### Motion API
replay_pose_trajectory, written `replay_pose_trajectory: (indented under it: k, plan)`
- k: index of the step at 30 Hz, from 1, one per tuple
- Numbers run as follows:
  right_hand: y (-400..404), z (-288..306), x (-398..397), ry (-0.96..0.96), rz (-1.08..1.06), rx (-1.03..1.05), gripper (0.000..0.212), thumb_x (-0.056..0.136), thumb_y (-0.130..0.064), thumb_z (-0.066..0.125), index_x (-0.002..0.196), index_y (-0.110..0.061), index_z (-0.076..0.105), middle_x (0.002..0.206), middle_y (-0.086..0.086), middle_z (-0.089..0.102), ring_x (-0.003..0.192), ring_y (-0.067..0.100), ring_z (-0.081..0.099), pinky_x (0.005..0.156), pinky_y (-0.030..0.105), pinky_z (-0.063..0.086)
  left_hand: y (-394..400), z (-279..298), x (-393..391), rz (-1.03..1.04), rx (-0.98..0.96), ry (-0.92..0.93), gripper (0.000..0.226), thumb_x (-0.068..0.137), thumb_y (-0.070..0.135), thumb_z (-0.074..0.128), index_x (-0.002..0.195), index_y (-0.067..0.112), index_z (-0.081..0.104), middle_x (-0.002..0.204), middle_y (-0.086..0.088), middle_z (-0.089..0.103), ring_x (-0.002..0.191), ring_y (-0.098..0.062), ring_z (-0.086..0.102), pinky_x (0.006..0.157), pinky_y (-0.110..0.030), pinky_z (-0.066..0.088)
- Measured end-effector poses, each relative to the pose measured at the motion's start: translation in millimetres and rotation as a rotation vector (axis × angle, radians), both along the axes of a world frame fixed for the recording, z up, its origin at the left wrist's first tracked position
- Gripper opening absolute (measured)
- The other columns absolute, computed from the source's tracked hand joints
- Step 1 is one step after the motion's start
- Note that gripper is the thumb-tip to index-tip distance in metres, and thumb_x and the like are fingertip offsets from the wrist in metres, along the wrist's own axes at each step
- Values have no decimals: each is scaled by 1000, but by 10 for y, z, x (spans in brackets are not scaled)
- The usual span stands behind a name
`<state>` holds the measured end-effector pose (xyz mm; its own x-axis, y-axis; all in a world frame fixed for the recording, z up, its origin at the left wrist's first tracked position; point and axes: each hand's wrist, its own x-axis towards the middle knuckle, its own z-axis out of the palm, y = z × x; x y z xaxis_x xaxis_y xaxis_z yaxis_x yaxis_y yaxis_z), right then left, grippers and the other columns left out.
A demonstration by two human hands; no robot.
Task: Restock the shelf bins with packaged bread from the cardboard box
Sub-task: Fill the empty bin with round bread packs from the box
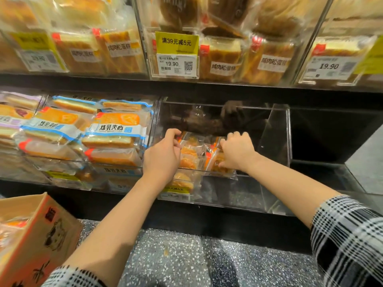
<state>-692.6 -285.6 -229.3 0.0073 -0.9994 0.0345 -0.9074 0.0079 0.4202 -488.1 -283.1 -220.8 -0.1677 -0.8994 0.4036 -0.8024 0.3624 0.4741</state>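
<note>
Shop shelving, dark-framed, two tiers of clear acrylic bins above a speckled terrazzo floor (176,259).

Item 1: clear acrylic bin (277,141), lower tier, centre-right. Holds a few packaged breads (189,156) in clear wrap with orange trim, stood against its left and front walls; the right part of the bin shows bare acrylic.

Item 2: left hand (163,154), reaching over the front edge of the bin, fingers curled round the top edge of the leftmost pack.

Item 3: right hand (236,152), inside the same bin just beside the left hand, fingers curled down onto another orange-trimmed pack (217,162). Both forearms bare; checked sleeves (348,241) pushed up near the elbows.

Item 4: neighbouring bin (87,162), left, filled with blue-and-white wrapped sandwich cakes (116,129), stacked flat.

Item 5: upper tier, bins of sliced cake loaves (221,61) in clear wrap; yellow promotion card (176,42) above a white price tag (174,65) reading 19.90; a second tag (329,67) at right, same price.

Item 6: cardboard box (41,241), bottom left, well apart from the hands, open at the top, printed cat figure on its side, orange-wrapped packs visible within.
</note>
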Motion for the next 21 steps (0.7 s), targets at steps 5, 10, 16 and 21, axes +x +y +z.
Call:
replay_pose_trajectory:
  k: [5, 10, 16, 21]
  plan:
    - [163, 279, 51, -166, -36, -66, 57, 84, -43, 68, 128, -15, 47, 121, 9, 54, 113, 26, 54, 90, 36, 44, 5, 14, 50, -98, 36, 37, 28, 93, 18, 49, 121, 24, 53, 100, 6, 65, 91, -15, 61, 81, -34, 47]
    - [422, 548, 455, -484, 33, -292, 22, 95, -33, 54, 111, -19, 60, 103, 3, 64, 92, 22, 62, 75, 33, 51, 166, 121, 431, -449, 63, 271, 19, 89, 8, 61, 101, 22, 61, 100, 6, 62, 94, -1, 58, 86, -19, 48]
    - [659, 717, 1266, -718, 157, -264, 22, 95, -32, 50, 103, -20, 67, 98, 3, 70, 94, 26, 63, 74, 33, 48, 473, 303, 1285, -591, 258, 133, 14, 91, 13, 62, 97, 26, 63, 88, 13, 66, 83, 0, 63, 79, -17, 49]
    - [755, 580, 2127, -799, 310, -99, 20, 94, -31, 53, 103, -20, 66, 97, 5, 69, 95, 27, 62, 74, 36, 50, 686, 252, 2177, -518, 500, -165, 12, 94, 24, 58, 106, 23, 63, 86, 19, 65, 78, 1, 66, 79, -16, 49]
